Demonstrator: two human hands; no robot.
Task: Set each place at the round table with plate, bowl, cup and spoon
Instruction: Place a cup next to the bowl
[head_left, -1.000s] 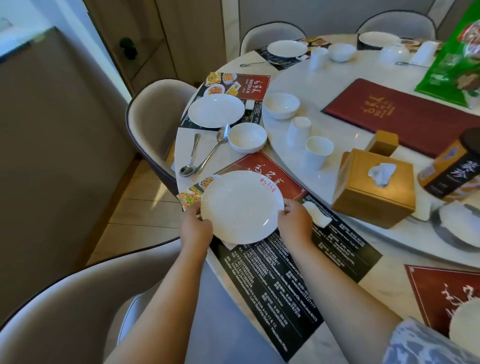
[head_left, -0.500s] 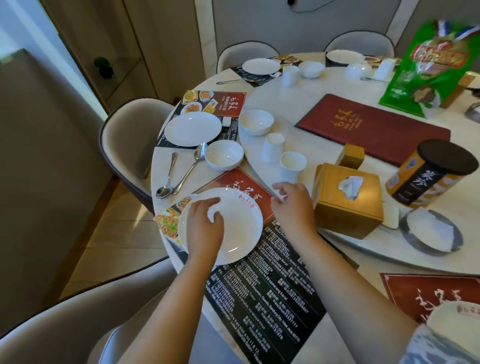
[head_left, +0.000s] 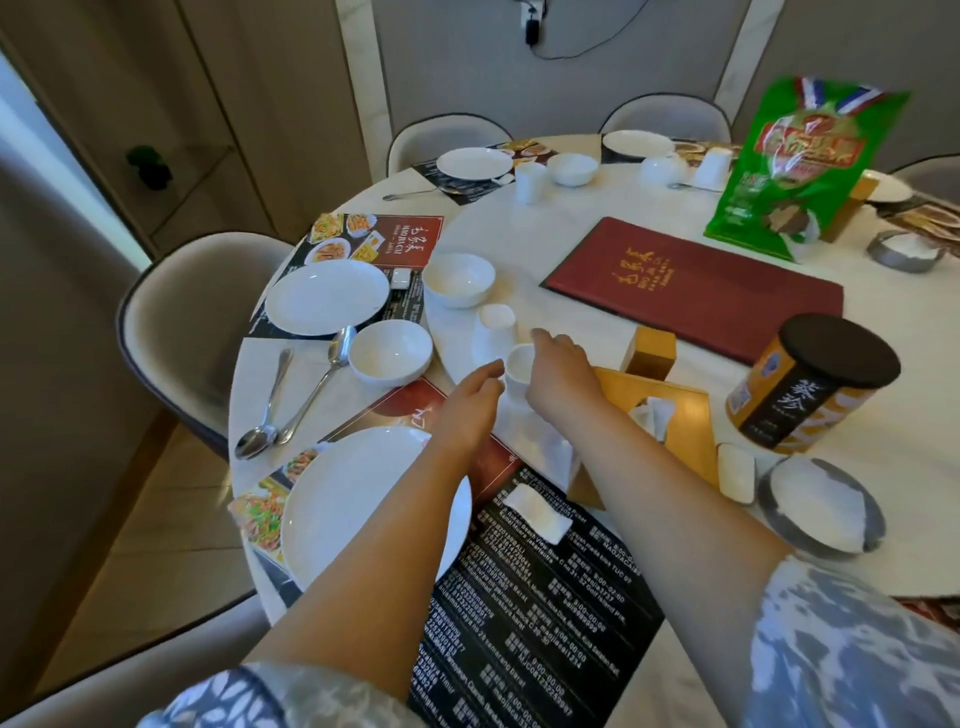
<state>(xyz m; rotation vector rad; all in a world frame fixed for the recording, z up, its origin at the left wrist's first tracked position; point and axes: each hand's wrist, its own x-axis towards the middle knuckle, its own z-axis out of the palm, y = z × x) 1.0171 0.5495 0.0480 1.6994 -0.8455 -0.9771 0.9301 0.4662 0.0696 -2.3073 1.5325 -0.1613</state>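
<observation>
A white plate (head_left: 358, 504) lies on the black and red placemat (head_left: 545, 613) at the near place. Both hands reach past it to a small white cup (head_left: 518, 366) on the raised turntable (head_left: 597, 234). My left hand (head_left: 467, 410) is open, its fingertips just left of the cup. My right hand (head_left: 563, 374) lies against the cup's right side with fingers stretched past the rim, and no grip shows. A second cup (head_left: 497, 318) stands upturned behind it. Two bowls (head_left: 390, 352) (head_left: 458, 279) and two spoons (head_left: 311, 389) (head_left: 264, 415) lie to the left.
The place to the left has a plate (head_left: 327, 296) on its placemat. A wooden tissue box (head_left: 670, 415), a yellow tin (head_left: 810, 384), a red menu (head_left: 691, 286) and a green bag (head_left: 800, 166) crowd the turntable's right. Far places hold dishes. Chairs ring the table.
Both hands let go of the near plate, which now rests on the placemat. They moved forward to the cup on the turntable. My view lifted toward the far side.
</observation>
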